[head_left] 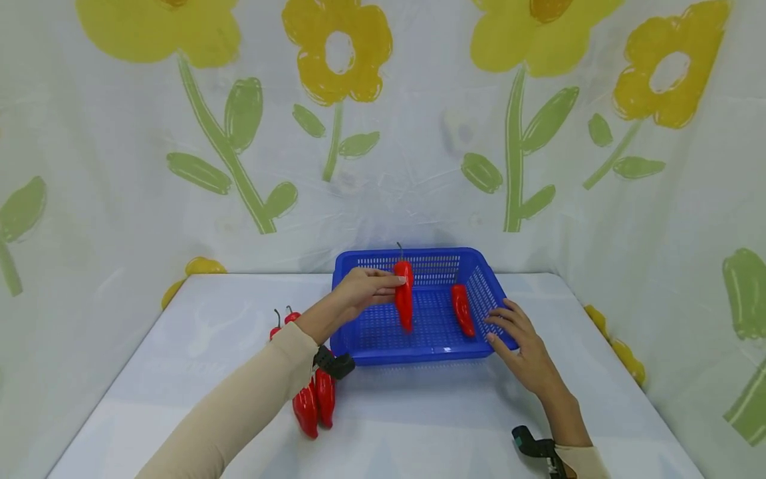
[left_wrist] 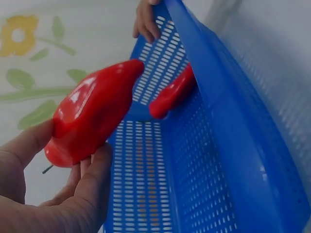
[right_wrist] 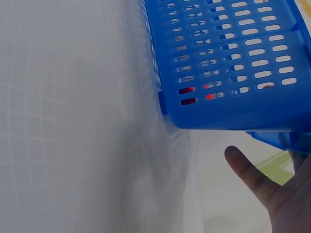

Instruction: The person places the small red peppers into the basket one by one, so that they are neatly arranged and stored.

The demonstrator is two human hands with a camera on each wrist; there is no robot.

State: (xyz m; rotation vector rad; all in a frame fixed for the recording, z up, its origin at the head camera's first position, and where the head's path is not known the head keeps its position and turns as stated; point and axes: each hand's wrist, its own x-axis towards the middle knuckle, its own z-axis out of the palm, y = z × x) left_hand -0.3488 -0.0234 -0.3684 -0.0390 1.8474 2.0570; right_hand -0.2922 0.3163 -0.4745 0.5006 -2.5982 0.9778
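Between the thumb and fingers of my left hand (head_left: pixel 366 291) a red pepper (head_left: pixel 403 299) is pinched near its stem end, tip pointing down, over the blue plastic basket (head_left: pixel 413 359). In the left wrist view the held pepper (left_wrist: pixel 95 114) looks glossy, with a thin dark stem below the fingers. A second red pepper (head_left: pixel 462 311) lies inside the basket toward its right wall. My right hand (head_left: pixel 520 349) rests at the basket's right rim with its fingers spread; in the right wrist view its thumb (right_wrist: pixel 250 174) stands out below the basket.
Several more red peppers (head_left: pixel 314 402) lie on the white table (head_left: pixel 197 372) left of the basket, partly hidden by my left forearm. A flower-printed sheet (head_left: pixel 413 146) hangs behind the table. Dark wrist cameras (head_left: pixel 335 364) are strapped to both wrists.
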